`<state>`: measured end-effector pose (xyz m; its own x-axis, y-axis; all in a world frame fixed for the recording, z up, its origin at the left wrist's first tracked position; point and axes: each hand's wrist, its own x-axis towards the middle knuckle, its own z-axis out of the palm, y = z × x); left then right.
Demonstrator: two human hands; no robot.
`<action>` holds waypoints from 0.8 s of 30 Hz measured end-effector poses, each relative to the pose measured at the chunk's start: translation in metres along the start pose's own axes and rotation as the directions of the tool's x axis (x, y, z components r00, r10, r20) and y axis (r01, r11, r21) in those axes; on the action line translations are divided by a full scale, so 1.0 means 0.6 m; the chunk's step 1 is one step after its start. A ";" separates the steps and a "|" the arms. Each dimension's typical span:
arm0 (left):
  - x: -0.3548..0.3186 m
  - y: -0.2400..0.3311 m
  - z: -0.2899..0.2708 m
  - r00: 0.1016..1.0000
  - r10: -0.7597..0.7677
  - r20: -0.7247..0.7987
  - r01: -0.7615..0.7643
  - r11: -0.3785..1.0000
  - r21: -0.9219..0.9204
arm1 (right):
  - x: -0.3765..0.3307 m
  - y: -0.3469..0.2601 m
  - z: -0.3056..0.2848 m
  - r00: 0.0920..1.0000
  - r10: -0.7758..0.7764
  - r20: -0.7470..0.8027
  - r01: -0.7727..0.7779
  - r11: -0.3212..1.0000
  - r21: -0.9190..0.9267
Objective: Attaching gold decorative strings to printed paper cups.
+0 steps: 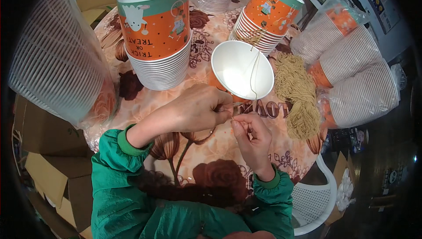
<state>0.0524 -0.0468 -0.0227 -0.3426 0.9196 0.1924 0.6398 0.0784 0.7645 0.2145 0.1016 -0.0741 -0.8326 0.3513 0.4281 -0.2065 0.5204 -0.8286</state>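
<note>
A paper bucket [235, 70], white inside and orange outside, stands tilted with its mouth toward me. A thin tan cord [253, 73] passes through its far wall and runs down across the inside to the near rim. My left hand [200, 107] is at that rim, its fingers pinched on the cord by the bucket's wall. Just to the right, my right hand [253, 139] pinches the cord's end between thumb and forefinger. The two hands nearly touch. The left fingertips are partly hidden behind the knuckles.
Upside-down stacks of orange and green buckets [154, 32] [268, 12] stand beyond. A hank of tan cords [297, 96] lies right of the bucket. Bagged bucket stacks [360, 92] [57, 59] flank both sides of the flowered tablecloth [220, 173]. A white chair [314, 197] and cardboard boxes [52, 177] are below.
</note>
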 end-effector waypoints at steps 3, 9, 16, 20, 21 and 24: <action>0.001 0.000 -0.003 1.000 -0.016 0.016 0.016 1.000 -0.019 | -0.001 0.004 0.002 1.000 -0.009 0.003 0.009 1.000 0.007; 0.001 -0.012 -0.029 0.977 0.088 -0.195 -0.070 0.993 0.098 | 0.002 -0.003 0.001 0.980 0.201 0.015 -0.201 0.973 0.114; 0.023 -0.034 -0.034 0.841 0.476 -0.255 -0.287 0.794 0.536 | 0.004 0.005 0.002 0.947 0.319 0.043 -0.314 0.886 0.340; 0.029 -0.057 -0.022 0.857 0.482 -0.182 -0.322 0.776 0.542 | 0.005 0.008 0.005 0.928 0.370 0.048 -0.357 0.841 0.408; 0.030 -0.057 -0.020 0.857 0.483 -0.180 -0.324 0.777 0.540 | 0.004 0.008 0.007 0.927 0.372 0.046 -0.358 0.840 0.408; 0.031 -0.054 -0.012 0.862 0.481 -0.157 -0.326 0.765 0.555 | 0.004 0.010 0.013 0.919 0.394 0.020 -0.357 0.809 0.467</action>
<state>0.0205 -0.0350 -0.0396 -0.0958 0.7701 0.6307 0.9832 -0.0257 0.1808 0.2070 0.0997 -0.0809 -0.8569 0.5120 0.0595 -0.1096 -0.0682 -0.9916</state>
